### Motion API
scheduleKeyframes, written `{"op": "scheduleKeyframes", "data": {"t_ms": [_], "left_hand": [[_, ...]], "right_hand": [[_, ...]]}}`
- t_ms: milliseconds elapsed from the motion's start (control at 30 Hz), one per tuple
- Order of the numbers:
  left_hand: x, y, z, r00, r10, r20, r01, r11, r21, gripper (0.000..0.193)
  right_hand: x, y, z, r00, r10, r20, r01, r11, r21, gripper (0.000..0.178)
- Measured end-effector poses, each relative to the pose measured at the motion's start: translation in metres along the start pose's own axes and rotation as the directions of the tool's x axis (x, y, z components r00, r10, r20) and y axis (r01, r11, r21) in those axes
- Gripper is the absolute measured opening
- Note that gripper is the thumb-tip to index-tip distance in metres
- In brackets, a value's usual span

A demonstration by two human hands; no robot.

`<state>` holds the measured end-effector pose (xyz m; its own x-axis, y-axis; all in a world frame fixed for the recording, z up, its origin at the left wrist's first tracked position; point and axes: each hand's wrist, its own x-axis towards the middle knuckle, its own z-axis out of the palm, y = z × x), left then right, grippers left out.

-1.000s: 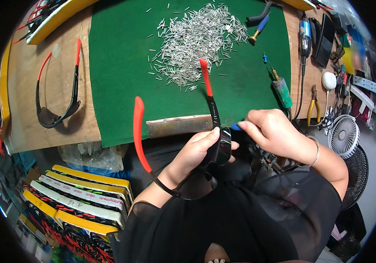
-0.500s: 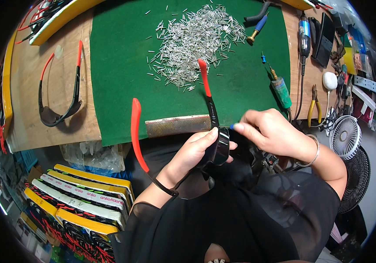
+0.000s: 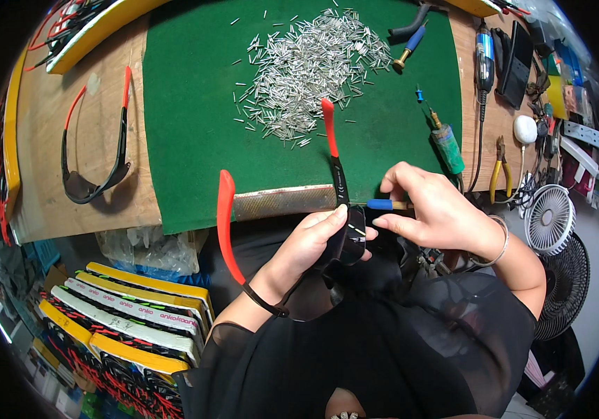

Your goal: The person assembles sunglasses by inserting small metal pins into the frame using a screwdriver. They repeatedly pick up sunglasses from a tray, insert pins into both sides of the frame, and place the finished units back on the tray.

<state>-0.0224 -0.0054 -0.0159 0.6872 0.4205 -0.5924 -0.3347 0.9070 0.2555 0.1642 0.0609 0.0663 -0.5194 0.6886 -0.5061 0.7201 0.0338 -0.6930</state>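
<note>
My left hand (image 3: 313, 237) grips a pair of black sunglasses with red temple tips (image 3: 225, 209) by the corner where lens and temple meet. One temple (image 3: 334, 153) points away over the green mat; the other crosses my left wrist. My right hand (image 3: 439, 213) has a small screwdriver with a blue grip (image 3: 380, 204) and a brass end, its thin shaft pointing at the hinge beside my left thumb. The thumb and forefinger stand apart around the blue grip, with the brass end against the hand. The tip's contact with the hinge is too small to make out.
A pile of small metal pins (image 3: 313, 77) lies on the green mat (image 3: 188, 126). A curved metal plate (image 3: 282, 202) sits at its front edge. Other sunglasses (image 3: 93, 188) rest at left. A second screwdriver (image 3: 411, 49), green-handled tool (image 3: 447, 145), pliers (image 3: 500, 167) and fan (image 3: 549, 218) are at right.
The fingers of my right hand have spread from around the screwdriver, baring its blue grip. The sunglasses have shifted slightly, their near temple moving a little right and down.
</note>
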Motion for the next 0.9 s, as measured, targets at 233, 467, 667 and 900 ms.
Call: {"op": "scheduleKeyframes", "data": {"t_ms": [233, 467, 667, 900], "left_hand": [[0.001, 0.0, 0.0, 1.0, 0.007, 0.011, -0.007, 1.0, 0.006, 0.044], [0.001, 0.0, 0.0, 1.0, 0.01, 0.008, -0.01, 1.0, 0.019, 0.045], [0.002, -0.001, -0.001, 1.0, 0.022, 0.015, -0.022, 1.0, 0.008, 0.045], [0.002, -0.003, -0.003, 0.999, 0.032, 0.035, -0.032, 0.999, 0.011, 0.045]], "right_hand": [[-0.002, 0.006, 0.013, 0.983, -0.104, -0.149, 0.098, 0.994, -0.045, 0.031], [-0.003, 0.006, 0.006, 0.998, -0.056, 0.022, 0.058, 0.99, -0.129, 0.024], [-0.002, 0.003, 0.006, 0.999, 0.037, -0.011, -0.037, 0.998, -0.047, 0.023], [-0.002, 0.002, 0.006, 0.993, -0.109, -0.038, 0.108, 0.994, -0.02, 0.02]]}}
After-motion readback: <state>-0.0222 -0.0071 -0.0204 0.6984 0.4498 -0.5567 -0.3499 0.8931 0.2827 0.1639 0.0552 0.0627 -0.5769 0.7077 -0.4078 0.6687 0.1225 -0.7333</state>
